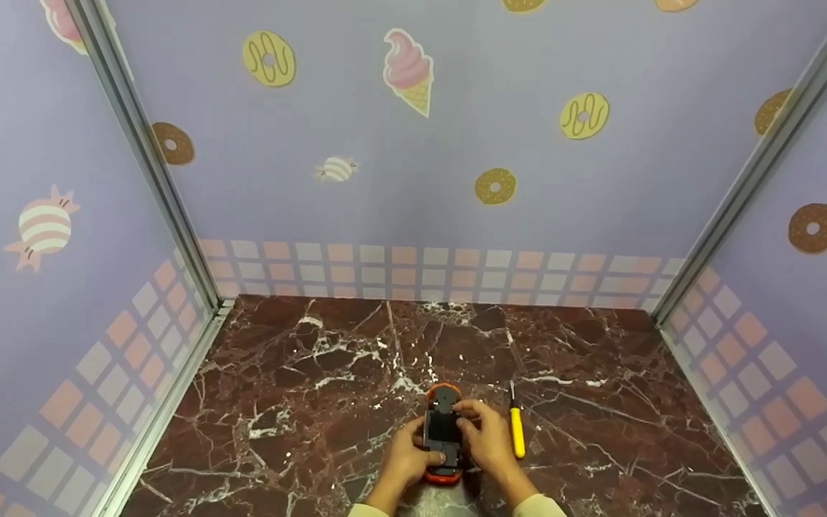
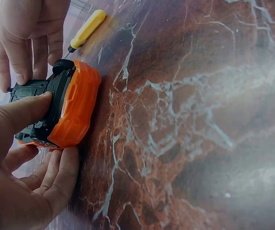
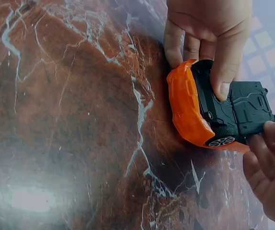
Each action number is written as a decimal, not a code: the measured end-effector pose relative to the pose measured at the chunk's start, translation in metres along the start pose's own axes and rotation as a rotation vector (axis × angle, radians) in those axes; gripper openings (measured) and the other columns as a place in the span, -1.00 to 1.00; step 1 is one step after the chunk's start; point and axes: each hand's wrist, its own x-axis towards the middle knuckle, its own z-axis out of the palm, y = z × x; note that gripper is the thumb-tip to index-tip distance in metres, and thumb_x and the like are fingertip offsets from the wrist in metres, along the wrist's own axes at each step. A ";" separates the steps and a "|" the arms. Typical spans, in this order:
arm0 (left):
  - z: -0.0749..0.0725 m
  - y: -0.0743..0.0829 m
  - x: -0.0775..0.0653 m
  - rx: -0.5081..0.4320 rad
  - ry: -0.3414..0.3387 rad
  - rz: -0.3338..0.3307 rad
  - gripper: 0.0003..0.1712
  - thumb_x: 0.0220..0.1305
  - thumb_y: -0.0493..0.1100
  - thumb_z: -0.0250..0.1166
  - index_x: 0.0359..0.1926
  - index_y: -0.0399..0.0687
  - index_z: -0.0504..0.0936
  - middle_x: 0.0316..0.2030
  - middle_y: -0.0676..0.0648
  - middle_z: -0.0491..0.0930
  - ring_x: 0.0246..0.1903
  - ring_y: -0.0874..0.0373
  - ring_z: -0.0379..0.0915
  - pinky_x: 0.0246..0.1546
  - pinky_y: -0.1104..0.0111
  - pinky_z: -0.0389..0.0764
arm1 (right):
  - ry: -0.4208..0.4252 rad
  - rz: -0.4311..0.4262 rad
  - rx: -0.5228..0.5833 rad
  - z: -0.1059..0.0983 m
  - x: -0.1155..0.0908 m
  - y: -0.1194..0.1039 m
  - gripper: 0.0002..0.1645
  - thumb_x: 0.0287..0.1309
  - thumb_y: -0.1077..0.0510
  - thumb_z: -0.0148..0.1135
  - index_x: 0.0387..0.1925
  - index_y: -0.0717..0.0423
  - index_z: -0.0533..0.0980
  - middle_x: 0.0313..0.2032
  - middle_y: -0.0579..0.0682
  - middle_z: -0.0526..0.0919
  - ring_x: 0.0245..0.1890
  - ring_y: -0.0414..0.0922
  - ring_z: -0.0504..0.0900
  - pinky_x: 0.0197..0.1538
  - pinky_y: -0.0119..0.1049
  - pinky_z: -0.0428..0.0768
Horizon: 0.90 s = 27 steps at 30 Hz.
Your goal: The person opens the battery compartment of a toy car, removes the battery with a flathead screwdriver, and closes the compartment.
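Observation:
A toy car [image 1: 444,476] with an orange body lies wheels-up on the table, its black underside showing. My left hand [image 1: 406,454] grips it from the left, thumb pressed on the black chassis [image 3: 216,108] and fingers around the orange body. At the car's right side, my right hand [image 1: 489,439] pinches the edge of a black panel [image 3: 250,108] on the underside between thumb and fingers. Whether this panel is loose from the chassis I cannot tell. Right of the right hand lies a screwdriver [image 1: 517,432] with a yellow handle, its tip pointing away from me.
Dark red marbled tabletop [image 1: 298,402] with white veins lies under everything. Lilac walls [image 1: 413,215] with sweets and tile patterns close off the back and both sides, with metal posts [image 1: 744,179] at the corners.

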 end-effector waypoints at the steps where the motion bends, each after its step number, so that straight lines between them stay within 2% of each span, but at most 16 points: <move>1: 0.000 0.001 0.000 0.003 -0.002 -0.005 -0.09 -0.30 -0.32 0.56 0.23 -0.25 0.47 -0.38 -0.11 0.64 -0.37 0.11 0.53 -0.27 0.22 0.52 | 0.005 0.009 0.017 -0.001 0.000 -0.001 -0.74 0.11 0.37 0.27 -0.15 0.07 0.62 -0.25 0.08 0.71 -0.31 -0.10 0.64 -0.28 -0.34 0.59; 6: 0.000 0.003 0.000 -0.022 -0.017 -0.019 -0.07 -0.28 -0.35 0.54 0.25 -0.29 0.43 -0.36 -0.14 0.64 -0.35 0.08 0.55 -0.27 0.22 0.54 | 0.026 0.059 0.109 -0.005 0.004 -0.004 -0.73 0.18 0.40 0.18 -0.09 0.18 0.59 -0.23 0.20 0.66 -0.32 -0.04 0.62 -0.39 -0.27 0.63; 10: -0.001 0.004 0.000 -0.096 -0.033 -0.022 -0.07 -0.28 -0.42 0.51 0.25 -0.35 0.40 -0.35 -0.21 0.63 -0.35 0.05 0.56 -0.29 0.23 0.57 | 0.046 0.070 0.126 -0.009 0.006 0.000 -0.73 0.18 0.42 0.16 -0.08 0.22 0.58 -0.24 0.21 0.65 -0.28 -0.02 0.63 -0.36 -0.20 0.67; 12: 0.000 0.004 0.000 -0.114 -0.035 -0.020 -0.07 -0.28 -0.44 0.50 0.25 -0.38 0.39 -0.35 -0.22 0.63 -0.35 0.05 0.56 -0.30 0.23 0.58 | 0.065 0.068 0.111 -0.012 0.006 0.003 -0.72 0.17 0.43 0.17 -0.09 0.22 0.59 -0.25 0.19 0.66 -0.27 -0.02 0.64 -0.33 -0.24 0.66; 18: 0.001 0.003 0.001 -0.066 -0.009 -0.011 -0.08 -0.30 -0.40 0.52 0.24 -0.33 0.43 -0.38 -0.18 0.65 -0.38 0.08 0.56 -0.29 0.23 0.56 | 0.131 0.076 0.049 -0.021 0.009 0.010 -0.72 0.15 0.43 0.19 -0.10 0.21 0.61 -0.21 0.19 0.68 -0.26 -0.02 0.65 -0.32 -0.35 0.61; 27: 0.001 0.002 0.000 -0.041 -0.003 -0.013 -0.08 -0.29 -0.39 0.53 0.24 -0.32 0.43 -0.35 -0.17 0.67 -0.35 0.07 0.58 -0.25 0.19 0.57 | 0.252 0.192 0.081 -0.030 0.009 0.017 -0.71 0.16 0.40 0.18 -0.10 0.16 0.63 -0.18 0.13 0.67 -0.28 -0.10 0.59 -0.30 -0.36 0.55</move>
